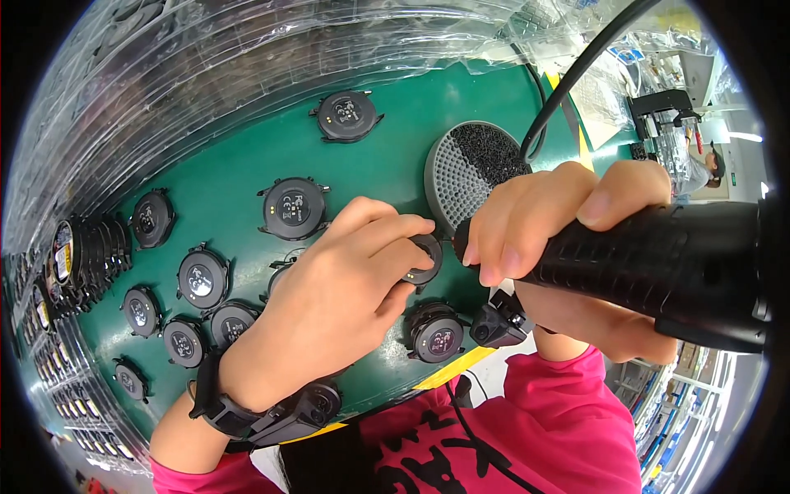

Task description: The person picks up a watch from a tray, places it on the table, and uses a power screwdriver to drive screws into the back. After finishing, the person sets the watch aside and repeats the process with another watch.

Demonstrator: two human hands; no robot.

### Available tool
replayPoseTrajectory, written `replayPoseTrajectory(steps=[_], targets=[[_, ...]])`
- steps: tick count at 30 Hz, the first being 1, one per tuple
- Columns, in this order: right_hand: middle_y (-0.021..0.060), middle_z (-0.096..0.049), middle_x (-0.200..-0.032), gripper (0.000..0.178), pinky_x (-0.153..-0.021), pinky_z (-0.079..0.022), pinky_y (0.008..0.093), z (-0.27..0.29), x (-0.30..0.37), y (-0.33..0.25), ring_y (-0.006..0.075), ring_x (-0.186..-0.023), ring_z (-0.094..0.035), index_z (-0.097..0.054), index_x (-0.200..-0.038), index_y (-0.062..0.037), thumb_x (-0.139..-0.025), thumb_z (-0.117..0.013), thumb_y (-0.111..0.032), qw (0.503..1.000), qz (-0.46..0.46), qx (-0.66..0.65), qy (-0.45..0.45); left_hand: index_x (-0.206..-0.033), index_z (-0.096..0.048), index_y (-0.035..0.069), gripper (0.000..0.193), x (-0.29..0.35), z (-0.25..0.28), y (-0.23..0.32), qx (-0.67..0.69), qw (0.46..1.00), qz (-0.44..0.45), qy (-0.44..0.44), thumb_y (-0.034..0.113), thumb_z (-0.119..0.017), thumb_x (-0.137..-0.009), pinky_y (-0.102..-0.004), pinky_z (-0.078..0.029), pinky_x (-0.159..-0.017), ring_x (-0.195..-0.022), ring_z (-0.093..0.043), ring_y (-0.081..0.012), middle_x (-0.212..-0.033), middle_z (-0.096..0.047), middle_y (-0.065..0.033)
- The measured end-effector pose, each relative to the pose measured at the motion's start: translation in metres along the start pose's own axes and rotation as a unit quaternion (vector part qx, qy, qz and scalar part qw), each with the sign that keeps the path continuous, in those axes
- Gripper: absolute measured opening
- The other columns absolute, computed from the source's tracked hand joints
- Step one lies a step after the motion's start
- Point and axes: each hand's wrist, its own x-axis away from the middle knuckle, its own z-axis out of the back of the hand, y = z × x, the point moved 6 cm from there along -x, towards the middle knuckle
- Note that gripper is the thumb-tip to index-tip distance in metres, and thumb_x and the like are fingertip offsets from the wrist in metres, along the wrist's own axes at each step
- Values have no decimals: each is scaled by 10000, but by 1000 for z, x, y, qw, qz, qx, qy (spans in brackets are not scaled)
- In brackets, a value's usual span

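My left hand [337, 284] reaches across a green work mat, its fingers bent around the rim of a round black smartwatch body [423, 262]. That watch is partly hidden by the fingers. My right hand [568, 222] is wrapped around a thick black electric screwdriver [642, 255]. Its narrow end points left, and the thin tip meets or nearly meets the watch's edge; contact cannot be made out. Just beyond the right hand sits a round grey dish [451, 177] with a grid of holes and many tiny black pieces [494, 152] heaped on one side, probably screws.
Several more watch bodies [294, 208] lie back-up on the green mat [239, 160], mostly left. A small stack [437, 336] stands near the front edge. Clear plastic trays [247, 66] line the far and left sides. A black cable [576, 70] hangs at the upper right.
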Motion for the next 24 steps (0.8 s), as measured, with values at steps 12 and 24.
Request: replayPoseTrajectory(steps=[12, 24], targets=[[107, -594, -794, 870, -486, -517, 366, 27, 3, -2, 216, -551, -594, -446, -1169, -69, -743, -570, -818, 984, 70, -67, 148, -1019, -654, 54, 331, 2, 7, 7, -33, 999, 10, -17, 33, -756, -705, -375, -502, -836, -1047, -548, -282, -1137, -567, -82], [75, -574, -766, 899, -485, -515, 361, 40, 7, 6, 200, -564, -601, -437, -1190, -75, -747, -510, -853, 992, 49, 18, 116, -1078, -653, 79, 391, -1, -2, 10, -105, 993, -36, -26, 36, -708, -693, -403, -462, -854, -1035, -519, -283, -1243, -559, -64]])
